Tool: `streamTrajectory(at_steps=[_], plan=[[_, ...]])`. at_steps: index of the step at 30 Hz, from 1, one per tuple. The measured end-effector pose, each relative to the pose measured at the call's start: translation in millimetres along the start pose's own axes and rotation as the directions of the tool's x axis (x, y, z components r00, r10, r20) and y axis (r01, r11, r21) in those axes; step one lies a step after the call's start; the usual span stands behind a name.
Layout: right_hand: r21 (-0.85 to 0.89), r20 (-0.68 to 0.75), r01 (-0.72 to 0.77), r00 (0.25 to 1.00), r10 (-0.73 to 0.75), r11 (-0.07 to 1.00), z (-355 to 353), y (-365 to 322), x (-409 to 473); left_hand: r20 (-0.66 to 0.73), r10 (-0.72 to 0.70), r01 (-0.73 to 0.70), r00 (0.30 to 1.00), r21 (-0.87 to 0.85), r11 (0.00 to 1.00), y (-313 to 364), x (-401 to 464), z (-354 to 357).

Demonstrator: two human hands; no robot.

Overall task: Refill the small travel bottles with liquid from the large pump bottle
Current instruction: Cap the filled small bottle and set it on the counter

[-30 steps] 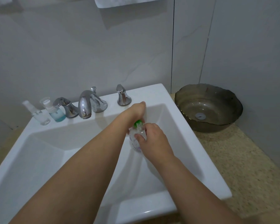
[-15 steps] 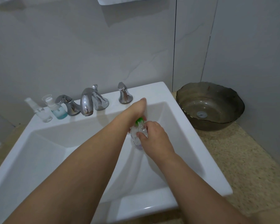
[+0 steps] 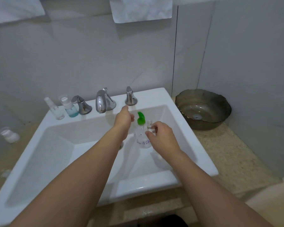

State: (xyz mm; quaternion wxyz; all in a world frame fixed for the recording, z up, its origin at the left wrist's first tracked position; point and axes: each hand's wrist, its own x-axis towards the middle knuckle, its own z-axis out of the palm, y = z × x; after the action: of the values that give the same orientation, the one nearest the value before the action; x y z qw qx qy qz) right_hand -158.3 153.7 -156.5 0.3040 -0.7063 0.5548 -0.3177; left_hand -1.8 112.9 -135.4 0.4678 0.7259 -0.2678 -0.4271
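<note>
A: Head view, item one: large pump bottle (image 3: 142, 136), clear, green pump, standing in the white sink (image 3: 184, 131). Our left hand (image 3: 123, 119) hovers just left, fingers loose, holding nothing.

B: Item two: small travel bottle (image 3: 149, 126), pinched by our right hand (image 3: 162, 136) beside the pump. Two further bottles (image 3: 62, 107) far left, by the faucet (image 3: 102, 102).

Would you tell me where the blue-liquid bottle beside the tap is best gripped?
Grip the blue-liquid bottle around its wider lower body, coming from the front. It stands upright, with a spray bottle close on one side and a tap handle on the other.
</note>
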Motion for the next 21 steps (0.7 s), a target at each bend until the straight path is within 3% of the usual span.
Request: streamTrajectory(at_steps=[10, 16, 21], plan=[[0.026, 0.057, 0.087, 0.994, -0.088, 0.996, 24, -61, -53, 0.049, 0.012, -0.022, 0.999, 0.209, 0.978, -26, -62, -112], [0.039, 0.118, 0.156, 0.98, -0.16, 0.987, 64, -110, -79, -0.031, 0.147, -0.135, 0.989, 0.246, 0.96, -32, -85, -186], [0.069, 0.166, 0.223, 0.959, -0.232, 0.972, 104, -157, -95, -0.149, 0.301, -0.258, 0.942, 0.253, 0.932, -38, -99, -252]])
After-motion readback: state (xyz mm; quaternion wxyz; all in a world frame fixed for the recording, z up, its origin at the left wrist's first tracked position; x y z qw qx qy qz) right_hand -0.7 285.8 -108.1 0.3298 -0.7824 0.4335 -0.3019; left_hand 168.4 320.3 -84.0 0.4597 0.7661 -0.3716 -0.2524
